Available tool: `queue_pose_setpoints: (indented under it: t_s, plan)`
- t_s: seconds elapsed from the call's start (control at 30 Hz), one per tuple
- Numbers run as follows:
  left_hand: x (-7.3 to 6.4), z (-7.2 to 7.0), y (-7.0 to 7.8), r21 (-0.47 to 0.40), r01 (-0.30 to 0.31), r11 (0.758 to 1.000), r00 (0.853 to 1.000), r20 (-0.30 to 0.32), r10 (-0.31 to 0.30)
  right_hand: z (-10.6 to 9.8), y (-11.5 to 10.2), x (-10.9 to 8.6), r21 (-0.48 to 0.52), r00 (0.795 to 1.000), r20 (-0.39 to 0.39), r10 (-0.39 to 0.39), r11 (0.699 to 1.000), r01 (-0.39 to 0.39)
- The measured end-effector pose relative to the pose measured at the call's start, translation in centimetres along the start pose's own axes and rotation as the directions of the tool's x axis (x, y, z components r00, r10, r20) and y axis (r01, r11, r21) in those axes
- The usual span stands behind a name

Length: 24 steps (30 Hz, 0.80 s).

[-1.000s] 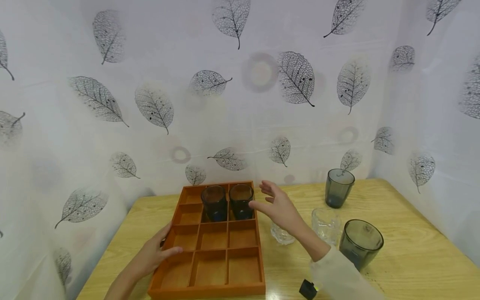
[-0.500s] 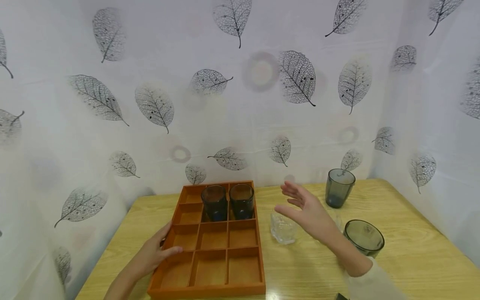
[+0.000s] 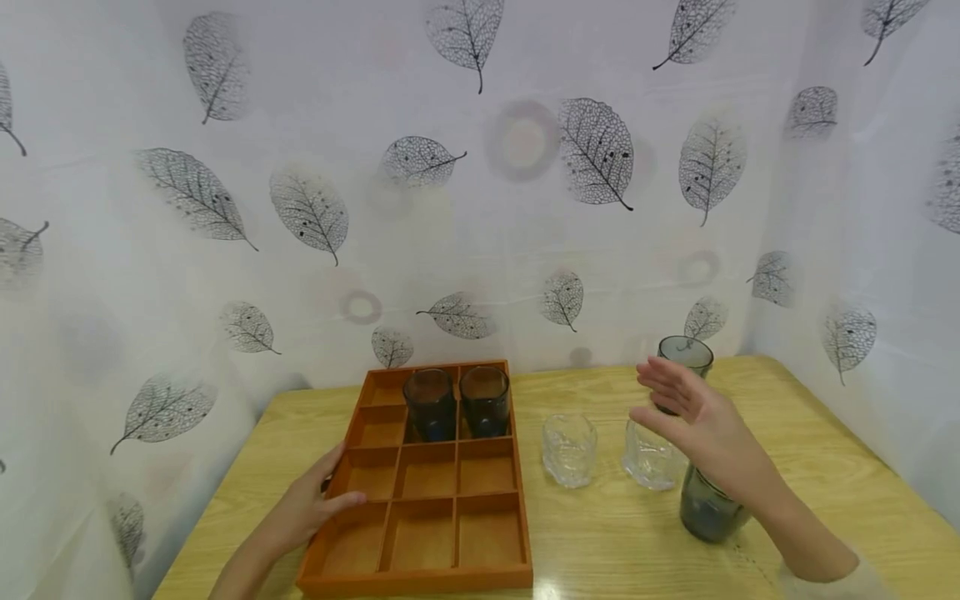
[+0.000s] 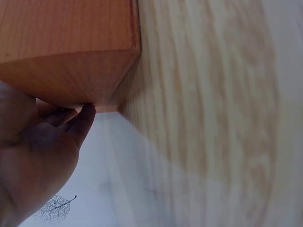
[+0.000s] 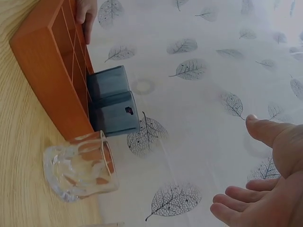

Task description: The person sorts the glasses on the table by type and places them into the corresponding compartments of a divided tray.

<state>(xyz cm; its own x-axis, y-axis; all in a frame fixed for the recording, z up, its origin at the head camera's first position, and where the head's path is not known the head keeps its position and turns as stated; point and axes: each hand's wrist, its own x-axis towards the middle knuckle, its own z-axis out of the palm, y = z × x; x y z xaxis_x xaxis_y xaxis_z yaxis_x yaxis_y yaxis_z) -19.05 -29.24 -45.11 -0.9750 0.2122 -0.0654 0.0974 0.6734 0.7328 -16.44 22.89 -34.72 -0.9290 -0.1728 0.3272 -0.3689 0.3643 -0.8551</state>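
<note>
My left hand point(image 3: 300, 508) holds the left wall of a divided wooden box point(image 3: 420, 581), thumb over the rim and fingers along the outside. The left wrist view has those fingers point(image 4: 81, 124) against the box's side. Two dark blue-grey glasses point(image 3: 430, 407) stand upright in neighbouring compartments towards the back of the box. My right hand point(image 3: 701, 425) is in the air at the right, fingers apart from the thumb, nothing in it. Behind it in the head view are a grey-green glass point(image 3: 708, 510), partly covered, and a taller grey glass point(image 3: 686, 350).
Two clear wavy glasses point(image 3: 568, 450) stand on the wooden table point(image 3: 600, 542), right of the box; the nearer one also shows in the right wrist view. The box's other compartments hold nothing. A leaf-patterned curtain point(image 3: 480, 200) closes off the back and both sides.
My right hand has moved right, from beside the dark glasses in the box to over the grey-green glasses, uncovering the clear glasses. My left hand has stayed on the box.
</note>
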Motion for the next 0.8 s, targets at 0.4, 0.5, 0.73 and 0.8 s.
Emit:
queue_pose_setpoints:
  t_s: [0.4,0.5,0.73,0.8]
  plan:
    - [-0.2,0.0,0.1,-0.027,0.008,1.000,1.000,0.000,-0.008,-3.9,2.6,-2.7,-0.139,0.997,-0.070,-0.017,0.990,0.007]
    - [-0.2,0.1,0.1,-0.026,0.015,1.000,1.000,-0.001,-0.015,-4.7,3.3,-3.4,-0.164,0.996,-0.087,-0.011,0.986,-0.004]
    - [-0.2,0.1,0.2,-0.005,0.008,1.000,1.000,-0.008,-0.008,-5.9,5.0,-4.8,-0.211,0.995,-0.098,0.001,0.977,-0.022]
    - [-0.2,0.1,0.2,-0.013,0.013,1.000,1.000,-0.010,-0.013,-6.0,5.5,-5.1,-0.223,0.995,-0.100,0.012,0.974,-0.035]
